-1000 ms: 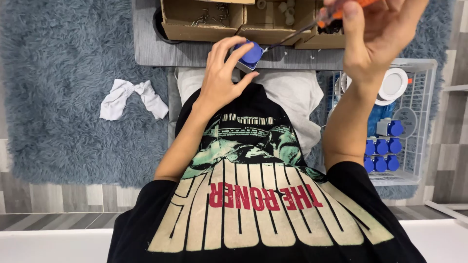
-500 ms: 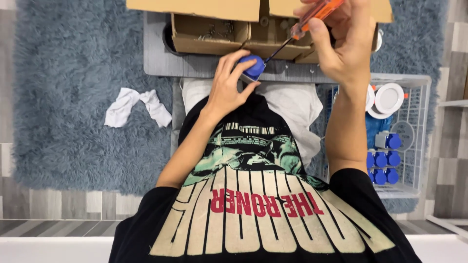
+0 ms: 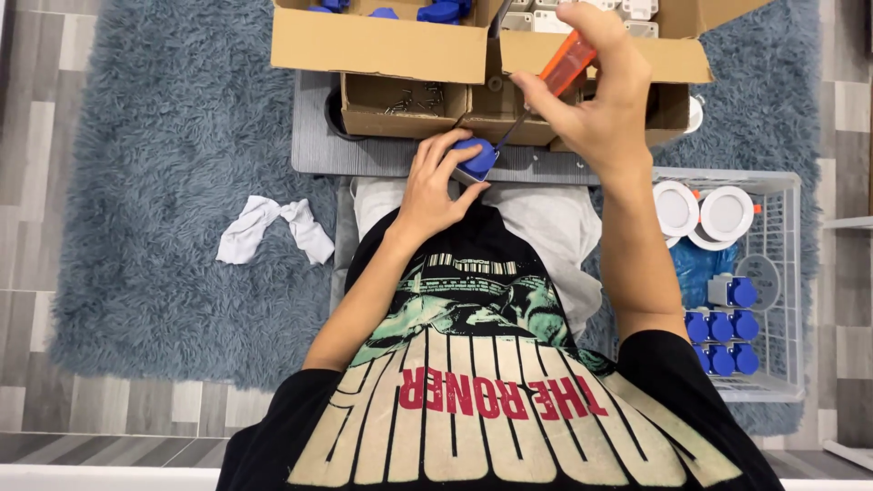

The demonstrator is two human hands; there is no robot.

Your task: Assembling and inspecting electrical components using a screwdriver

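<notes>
The blue socket part (image 3: 475,156) sits at the near edge of the grey worktop (image 3: 364,156), just above my lap, and my left hand (image 3: 435,186) has its fingers (image 3: 443,145) curled round it, closed firmly enough to pin it in place. The metal shaft of the orange-handled screwdriver (image 3: 566,62) runs down at a slant from my right hand (image 3: 596,100) to the top of the part; the tip appears to be touching it, though I cannot tell whether it is seated in a screw. My right fingers (image 3: 543,98) are wrapped shut round the handle in a driving grip. I judge this piece to be in mid-fastening: held and engaged, not finished. Beyond it, the open cardboard boxes (image 3: 382,45) on the worktop hold more blue parts (image 3: 438,11) and pale grey parts (image 3: 544,16), and one compartment holds what look like small screws (image 3: 411,98), so stock seems to remain to be worked. To my right, the white wire basket (image 3: 782,273) on the rug holds a row of blue-capped socket units (image 3: 723,325) together with round white covers (image 3: 700,211); I take these as pieces already done or set aside, though the pictures do not settle which. A crumpled white cloth (image 3: 273,229) lies on the blue-grey rug (image 3: 164,182) to my left, well apart from the work.
</notes>
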